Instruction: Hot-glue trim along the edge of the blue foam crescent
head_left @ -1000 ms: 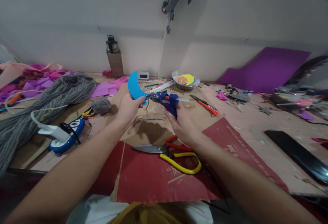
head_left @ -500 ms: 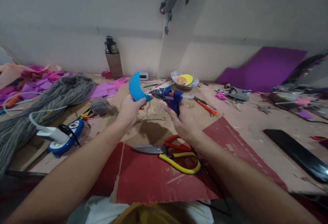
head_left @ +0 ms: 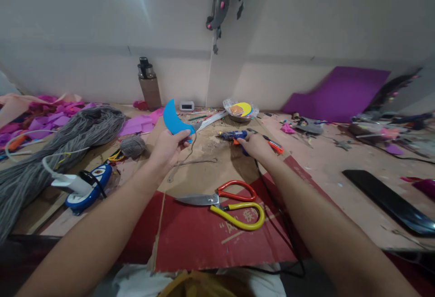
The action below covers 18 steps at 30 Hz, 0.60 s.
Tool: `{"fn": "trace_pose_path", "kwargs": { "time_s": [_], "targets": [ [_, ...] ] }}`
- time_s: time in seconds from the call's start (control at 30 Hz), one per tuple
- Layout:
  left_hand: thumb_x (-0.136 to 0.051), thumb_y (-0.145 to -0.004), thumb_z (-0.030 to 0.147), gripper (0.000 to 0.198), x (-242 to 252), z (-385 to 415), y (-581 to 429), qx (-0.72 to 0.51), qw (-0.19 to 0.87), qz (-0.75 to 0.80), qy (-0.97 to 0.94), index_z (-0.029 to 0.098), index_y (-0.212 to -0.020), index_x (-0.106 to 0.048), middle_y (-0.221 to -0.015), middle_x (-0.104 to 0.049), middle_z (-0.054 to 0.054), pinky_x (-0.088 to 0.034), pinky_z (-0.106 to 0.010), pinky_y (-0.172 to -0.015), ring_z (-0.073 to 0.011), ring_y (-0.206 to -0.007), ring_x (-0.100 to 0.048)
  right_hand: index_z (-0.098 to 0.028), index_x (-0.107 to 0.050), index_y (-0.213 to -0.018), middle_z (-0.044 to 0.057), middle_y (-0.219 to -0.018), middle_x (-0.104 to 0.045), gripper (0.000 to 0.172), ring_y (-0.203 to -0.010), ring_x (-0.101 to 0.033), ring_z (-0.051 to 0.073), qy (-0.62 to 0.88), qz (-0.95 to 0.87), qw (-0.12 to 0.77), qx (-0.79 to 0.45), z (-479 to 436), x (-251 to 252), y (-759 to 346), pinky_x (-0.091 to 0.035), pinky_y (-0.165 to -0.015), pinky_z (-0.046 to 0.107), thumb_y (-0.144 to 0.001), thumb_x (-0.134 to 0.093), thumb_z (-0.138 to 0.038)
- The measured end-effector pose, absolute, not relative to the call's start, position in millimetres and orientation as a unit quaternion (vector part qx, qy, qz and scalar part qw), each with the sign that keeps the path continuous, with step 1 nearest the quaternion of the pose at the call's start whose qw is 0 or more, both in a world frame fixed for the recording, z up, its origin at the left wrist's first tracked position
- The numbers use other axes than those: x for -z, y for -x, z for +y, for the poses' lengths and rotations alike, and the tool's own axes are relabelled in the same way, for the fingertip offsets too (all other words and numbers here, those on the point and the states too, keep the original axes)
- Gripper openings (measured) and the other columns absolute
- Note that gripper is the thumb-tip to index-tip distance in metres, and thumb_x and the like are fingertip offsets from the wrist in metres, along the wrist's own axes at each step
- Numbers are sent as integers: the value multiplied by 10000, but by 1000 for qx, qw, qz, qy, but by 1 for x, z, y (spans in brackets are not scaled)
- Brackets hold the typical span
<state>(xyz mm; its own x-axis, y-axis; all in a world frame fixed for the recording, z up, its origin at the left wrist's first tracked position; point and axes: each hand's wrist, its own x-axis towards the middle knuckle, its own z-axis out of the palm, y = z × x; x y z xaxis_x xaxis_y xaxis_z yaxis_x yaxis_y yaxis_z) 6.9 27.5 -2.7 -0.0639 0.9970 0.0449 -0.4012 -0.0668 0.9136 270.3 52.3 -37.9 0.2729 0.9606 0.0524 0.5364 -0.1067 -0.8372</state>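
My left hand (head_left: pixel 170 149) pinches a blue crescent-shaped piece (head_left: pixel 175 120) between thumb and fingers, above the cardboard. Grey yarn (head_left: pixel 194 140) hangs from the crescent's right tip. To the right, my right hand (head_left: pixel 254 145) is closed around a blue glue gun (head_left: pixel 234 134), low over the cardboard, its nozzle pointing left. The gun's handle is mostly hidden by my fingers. Large scissors (head_left: pixel 217 199), with one red and one yellow handle, lie between my forearms on the red part of the cardboard (head_left: pixel 190 242).
A red utility knife (head_left: pixel 273 145) lies just beyond my right hand. At left are a power strip (head_left: pixel 89 190), a grey yarn ball (head_left: pixel 132 146) and a yarn hank (head_left: pixel 84 127). A black phone-like slab (head_left: pixel 387 202) lies right. The black cord (head_left: pixel 268 192) runs beneath my right forearm.
The glue gun has moved away from the crescent, right and down towards the cardboard, with my right hand. My left hand has shifted slightly left, and the crescent has tilted.
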Motion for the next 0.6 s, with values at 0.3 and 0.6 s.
{"fn": "trace_pose_path", "kwargs": {
  "time_s": [0.3,0.6],
  "targets": [
    [-753,-528,190,239,-4,22,-11,-641,552,364,-389,139,-672,-569,-596,-592,12,-358,-181,-455,-85,-533,-537,-228,-413,-949,68,-1071,-603,370,-987,-585,169,408,-603,537,-427,10,9,-174,-475,-864,345,-696,-660,-338],
    [-717,-573,226,184,2,27,-4,-659,450,412,-439,145,-633,-564,-565,-580,15,-377,-198,-479,-84,-502,-511,-210,-447,-843,-42,-714,-488,136,-617,-486,113,438,-647,505,-366,12,15,-141,-449,-639,284,-788,-557,-269]
  ]
}}
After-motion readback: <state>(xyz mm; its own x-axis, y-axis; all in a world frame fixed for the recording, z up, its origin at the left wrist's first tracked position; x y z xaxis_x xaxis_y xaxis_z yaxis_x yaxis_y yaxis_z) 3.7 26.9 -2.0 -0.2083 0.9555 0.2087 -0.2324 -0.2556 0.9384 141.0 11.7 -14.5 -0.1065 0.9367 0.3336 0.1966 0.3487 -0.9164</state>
